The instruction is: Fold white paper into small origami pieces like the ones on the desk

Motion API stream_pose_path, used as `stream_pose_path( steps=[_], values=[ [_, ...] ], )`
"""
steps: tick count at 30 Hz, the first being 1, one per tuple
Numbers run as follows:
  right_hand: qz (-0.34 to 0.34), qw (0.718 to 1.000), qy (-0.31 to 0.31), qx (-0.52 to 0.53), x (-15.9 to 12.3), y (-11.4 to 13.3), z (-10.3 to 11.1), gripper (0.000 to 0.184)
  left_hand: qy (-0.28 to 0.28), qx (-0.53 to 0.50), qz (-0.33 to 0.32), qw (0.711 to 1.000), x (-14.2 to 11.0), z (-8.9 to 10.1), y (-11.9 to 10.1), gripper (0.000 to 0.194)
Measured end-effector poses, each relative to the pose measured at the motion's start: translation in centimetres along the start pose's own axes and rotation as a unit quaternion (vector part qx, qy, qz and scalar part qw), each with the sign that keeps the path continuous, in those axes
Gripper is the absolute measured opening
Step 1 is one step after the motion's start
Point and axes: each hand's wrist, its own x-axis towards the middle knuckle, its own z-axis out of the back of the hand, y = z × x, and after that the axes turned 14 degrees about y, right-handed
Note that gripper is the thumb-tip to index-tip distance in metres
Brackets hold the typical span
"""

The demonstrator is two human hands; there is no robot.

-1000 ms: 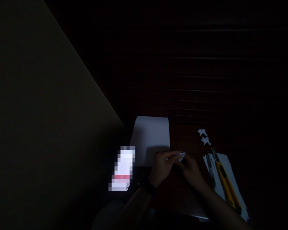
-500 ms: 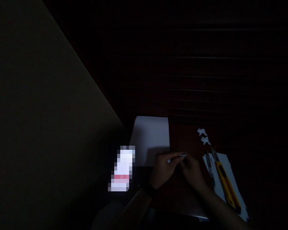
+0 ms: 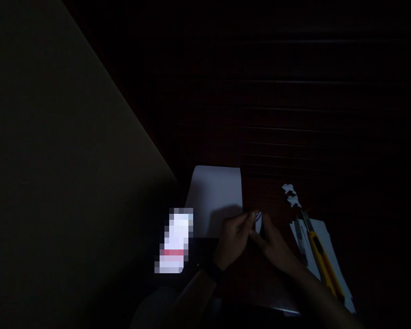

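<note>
A small folded piece of white paper (image 3: 258,223) with a dark purple line on it is held between my two hands over the dark table. My left hand (image 3: 233,235), with a dark band at the wrist, pinches its left side. On the other side, the thumb and fingers of my right hand (image 3: 272,244) grip it. Part of the paper is hidden behind the fingers. Behind my left hand lies a white sheet of paper (image 3: 219,189), shaded by the hand's shadow.
A yellow box cutter (image 3: 320,256), blade out, and a pen (image 3: 300,240) rest on a stack of white paper (image 3: 324,230) at right. Small folded paper pieces (image 3: 291,194) lie beyond. A lit, blurred phone (image 3: 174,240) is at left, near the wall (image 3: 55,160).
The small paper has turned from edge-on to upright, showing its face and the purple line. My right hand has shifted its fingers around it; the left hand stays nearly in place.
</note>
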Motion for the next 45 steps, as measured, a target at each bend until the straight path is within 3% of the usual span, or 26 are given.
stream_pose_path(
  steps=[4,11,16,20,24,27,31,38,41,45],
  values=[
    [0.016,0.997,0.039,0.062,-0.2,0.8,0.8,0.037,-0.029,-0.021,-0.01,0.999,0.4,0.4,0.5,0.028],
    [-0.001,0.993,0.03,0.117,-0.1,0.7,1.7,0.04,-0.083,-0.022,0.004,0.996,1.0,1.0,2.1,0.029],
    [-0.004,0.995,0.013,0.1,-0.1,0.4,1.8,0.034,-0.028,-0.053,0.05,0.997,0.8,0.7,2.9,0.037],
    [-0.034,0.992,0.02,0.122,-0.1,-0.3,1.7,0.033,0.026,-0.091,0.082,0.992,0.7,0.6,3.5,0.033],
    [-0.046,0.994,-0.032,0.093,0.2,-1.3,1.9,0.03,0.021,-0.14,0.079,0.987,0.7,0.8,3.9,0.031],
    [-0.051,0.995,-0.031,0.077,0.3,-1.5,2.3,0.03,0.035,-0.175,0.076,0.981,0.6,0.9,3.8,0.029],
    [-0.037,0.998,-0.029,0.045,0.3,-1.3,2.6,0.031,0.046,-0.203,0.073,0.975,0.6,1.0,3.7,0.028],
    [-0.009,0.994,-0.082,-0.066,-0.1,-0.1,2.2,0.04,0.044,-0.247,0.083,0.964,0.4,0.7,2.9,0.03],
    [-0.006,0.995,-0.063,-0.071,-0.4,0.0,1.4,0.049,0.038,-0.242,0.098,0.965,0.2,0.1,2.4,0.031],
    [0.016,0.998,-0.02,-0.064,-0.5,-0.4,0.7,0.047,0.031,-0.228,0.089,0.969,0.0,-0.7,2.1,0.032]
  ],
)
